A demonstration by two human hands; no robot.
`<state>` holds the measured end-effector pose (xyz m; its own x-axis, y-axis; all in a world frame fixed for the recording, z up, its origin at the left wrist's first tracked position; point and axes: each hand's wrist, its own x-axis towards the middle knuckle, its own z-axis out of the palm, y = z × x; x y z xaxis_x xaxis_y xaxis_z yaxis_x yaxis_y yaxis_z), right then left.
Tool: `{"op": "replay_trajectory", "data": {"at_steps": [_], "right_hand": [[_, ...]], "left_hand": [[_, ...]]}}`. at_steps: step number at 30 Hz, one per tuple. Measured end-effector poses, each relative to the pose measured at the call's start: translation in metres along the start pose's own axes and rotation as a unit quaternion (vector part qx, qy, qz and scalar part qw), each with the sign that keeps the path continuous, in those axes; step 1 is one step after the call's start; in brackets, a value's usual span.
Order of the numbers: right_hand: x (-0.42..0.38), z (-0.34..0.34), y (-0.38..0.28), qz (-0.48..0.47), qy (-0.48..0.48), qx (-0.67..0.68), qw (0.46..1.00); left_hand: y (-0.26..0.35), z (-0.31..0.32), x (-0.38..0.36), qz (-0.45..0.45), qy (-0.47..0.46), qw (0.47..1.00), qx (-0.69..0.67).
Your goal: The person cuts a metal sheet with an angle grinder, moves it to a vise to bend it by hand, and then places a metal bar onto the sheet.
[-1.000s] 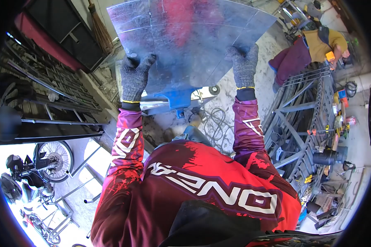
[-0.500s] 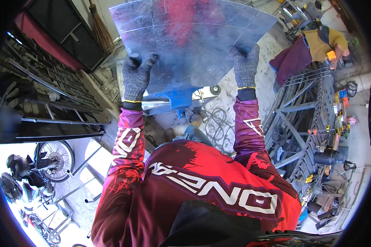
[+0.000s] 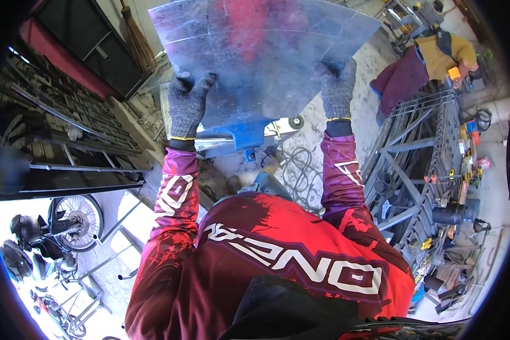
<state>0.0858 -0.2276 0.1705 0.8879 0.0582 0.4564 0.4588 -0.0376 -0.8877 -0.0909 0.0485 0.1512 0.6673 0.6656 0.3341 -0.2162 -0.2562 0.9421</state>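
A large shiny metal sheet [image 3: 255, 68] with scribed lines and a red reflection spans the top middle, over a blue metal piece [image 3: 247, 137]. My left hand [image 3: 188, 105], in a grey knitted glove, grips the sheet's lower left edge, thumb on top and fingers hidden beneath. At the lower right edge my right hand [image 3: 336, 90], gloved alike, holds the sheet the same way. Both hands are level with each other, one on each side of the blue piece.
Another person [image 3: 430, 65] bends at the upper right beside a stack of metal frames [image 3: 405, 170]. Cables [image 3: 297, 173] lie on the floor. Metal racks stand at left, a broom [image 3: 135, 37] above them, and a motorcycle [image 3: 68, 224] at lower left.
The view has shifted very slightly. Both hands keep their hold on the sheet, which has hardly moved.
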Motion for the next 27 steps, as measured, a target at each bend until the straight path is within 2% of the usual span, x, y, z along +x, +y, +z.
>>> {"op": "replay_trajectory", "data": {"at_steps": [9,12,14,27], "right_hand": [[0.001,0.0,0.002,-0.003,0.001,-0.006,1.0],[0.001,-0.001,0.001,-0.012,0.009,-0.056,0.998],[0.0,-0.001,-0.003,0.032,0.005,-0.006,0.999],[0.003,0.001,-0.003,0.044,0.007,-0.002,0.999]], "left_hand": [[-0.005,0.0,0.0,-0.01,0.004,1.0,-0.022],[-0.002,0.002,0.0,-0.011,0.004,0.999,-0.032],[-0.001,0.002,0.0,-0.012,0.004,0.999,-0.033],[0.001,0.0,0.001,-0.01,0.0,1.0,-0.001]]}}
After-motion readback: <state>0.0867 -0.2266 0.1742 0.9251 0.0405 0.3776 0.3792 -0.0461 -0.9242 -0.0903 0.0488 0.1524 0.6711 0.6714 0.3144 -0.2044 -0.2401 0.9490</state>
